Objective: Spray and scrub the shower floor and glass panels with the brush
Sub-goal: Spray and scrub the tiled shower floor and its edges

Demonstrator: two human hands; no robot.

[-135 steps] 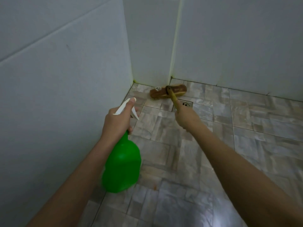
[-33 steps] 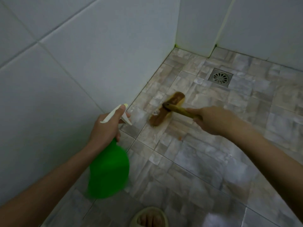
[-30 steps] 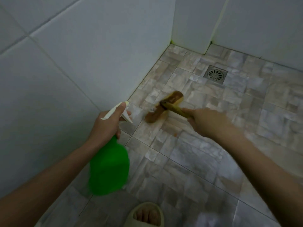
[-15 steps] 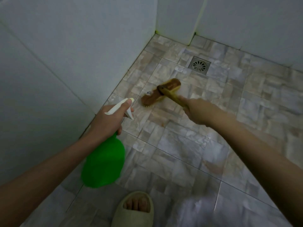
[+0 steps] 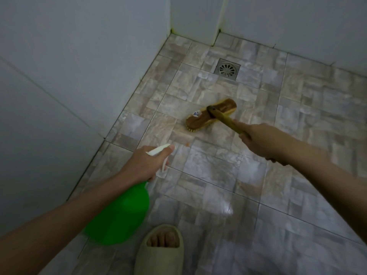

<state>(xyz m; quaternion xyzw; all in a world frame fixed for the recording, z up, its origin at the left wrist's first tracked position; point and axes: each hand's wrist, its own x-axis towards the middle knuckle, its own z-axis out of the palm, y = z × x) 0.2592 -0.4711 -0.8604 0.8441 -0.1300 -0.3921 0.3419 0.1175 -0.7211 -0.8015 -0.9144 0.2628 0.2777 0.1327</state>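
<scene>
Containers: one green plastic spray bottle with a white trigger head, at 7 o'clock in the view. Its body is blurred and the fill level cannot be told. The left hand grips its neck, fingers curled round it and forefinger laid along the top of the white nozzle, which points toward 1 o'clock.

Count: one brush, one bottle, one drain, one slipper, two hands.

The long-handled scrubbing brush with a brown wooden back and yellow bristles lies just past centre at 1 o'clock, bristles down on the mottled grey-beige tiled shower floor. The right hand, at 3 o'clock, is closed round the yellowish handle, forefinger stretched along it toward the head.

A square metal floor drain sits at 12 o'clock, well apart from the brush head. A pale beige rubber slipper, toes showing, stands at 6 o'clock. White tiled walls run from 9 to 2 o'clock.

Markings: a small sticker on the brush back, too small to read
</scene>
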